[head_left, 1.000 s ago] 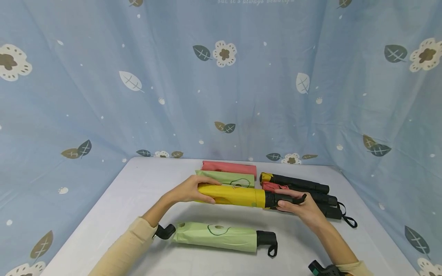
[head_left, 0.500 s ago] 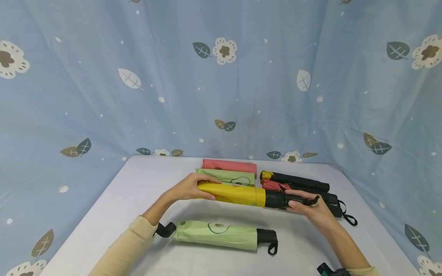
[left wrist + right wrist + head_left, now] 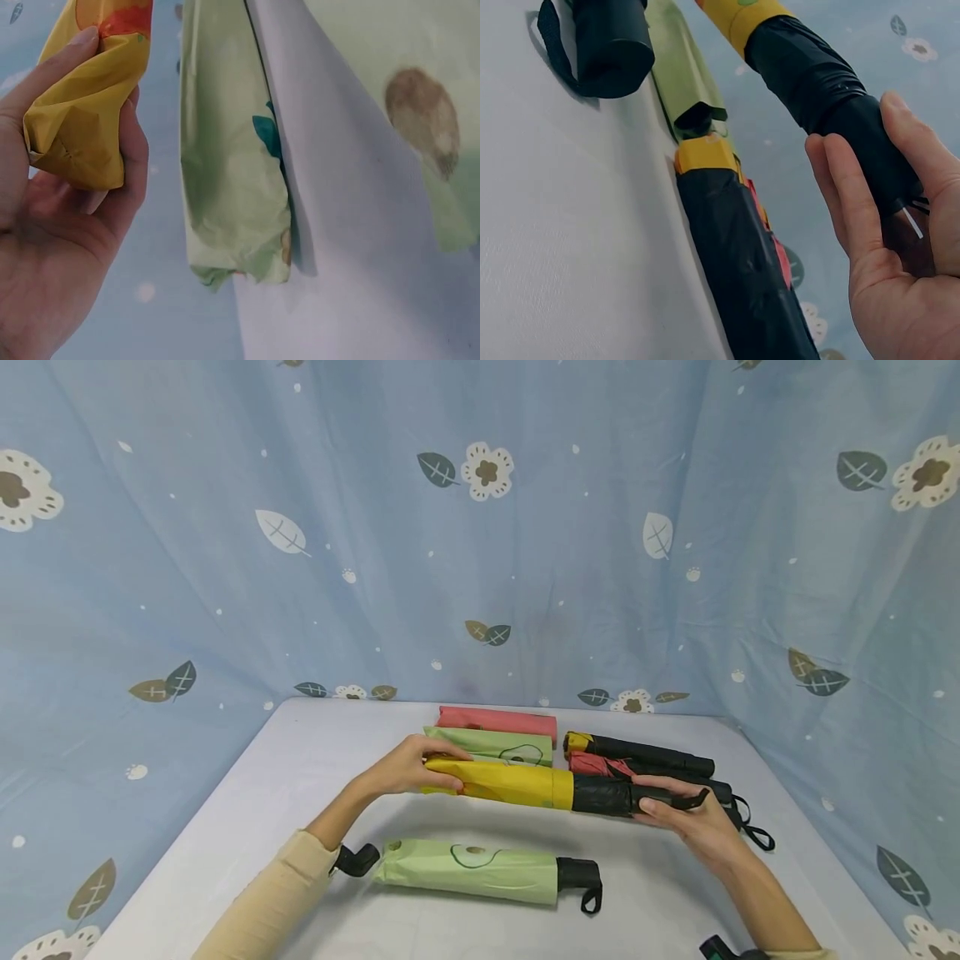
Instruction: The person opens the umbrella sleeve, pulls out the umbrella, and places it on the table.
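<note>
A folded black umbrella (image 3: 603,795) is held level above the table, part of it inside a yellow sleeve (image 3: 517,783). My left hand (image 3: 408,766) grips the sleeve's far left end between thumb and fingers; the left wrist view shows its crumpled yellow tip (image 3: 82,142) in that hand. At the other end, my right hand (image 3: 701,822) holds the black handle (image 3: 874,150), thumb on one side and fingers on the other. A stretch of black cloth shows between sleeve and handle. Below lies a green avocado-print covered umbrella (image 3: 472,870) with a black handle and wrist loop.
Behind the held umbrella lie a red sleeve (image 3: 498,722) and a green sleeve (image 3: 487,743). Several bare black umbrellas lie at the back right, one with a yellow tip (image 3: 637,753), another with a red tip (image 3: 596,764). A patterned blue curtain (image 3: 480,568) surrounds the white table.
My right hand has moved right with the handle, and more black cloth shows out of the yellow sleeve. My left hand has stayed nearly in place.
</note>
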Demonstrator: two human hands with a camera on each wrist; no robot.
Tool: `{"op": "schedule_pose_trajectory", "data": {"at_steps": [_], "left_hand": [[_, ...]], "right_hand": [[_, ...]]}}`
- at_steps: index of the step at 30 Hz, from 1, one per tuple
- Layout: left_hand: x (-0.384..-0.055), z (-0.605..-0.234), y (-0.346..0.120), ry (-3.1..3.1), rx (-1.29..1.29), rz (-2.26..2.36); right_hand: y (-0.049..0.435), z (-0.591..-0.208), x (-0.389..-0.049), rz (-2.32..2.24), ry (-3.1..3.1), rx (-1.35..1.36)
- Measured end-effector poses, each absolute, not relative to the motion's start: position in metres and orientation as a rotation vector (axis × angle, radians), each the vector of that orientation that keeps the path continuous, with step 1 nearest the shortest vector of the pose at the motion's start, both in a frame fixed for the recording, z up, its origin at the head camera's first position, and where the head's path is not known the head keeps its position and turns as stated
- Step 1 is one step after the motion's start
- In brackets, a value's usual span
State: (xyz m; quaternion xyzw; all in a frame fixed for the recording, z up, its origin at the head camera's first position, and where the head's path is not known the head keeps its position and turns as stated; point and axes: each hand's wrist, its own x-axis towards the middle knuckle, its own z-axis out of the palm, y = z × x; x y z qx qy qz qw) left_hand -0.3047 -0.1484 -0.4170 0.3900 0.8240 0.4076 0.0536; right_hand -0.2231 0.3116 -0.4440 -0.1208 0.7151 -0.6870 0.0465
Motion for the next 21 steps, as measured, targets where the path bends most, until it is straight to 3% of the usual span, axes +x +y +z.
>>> {"op": "schedule_pose_trajectory", "data": {"at_steps": [21], "left_hand": [[-0.305, -0.423, -0.168, 2.519, 1.097, 1.315]], "right_hand": [[0.346, -0.445, -0.212, -2.119, 2.105, -0.574]]}}
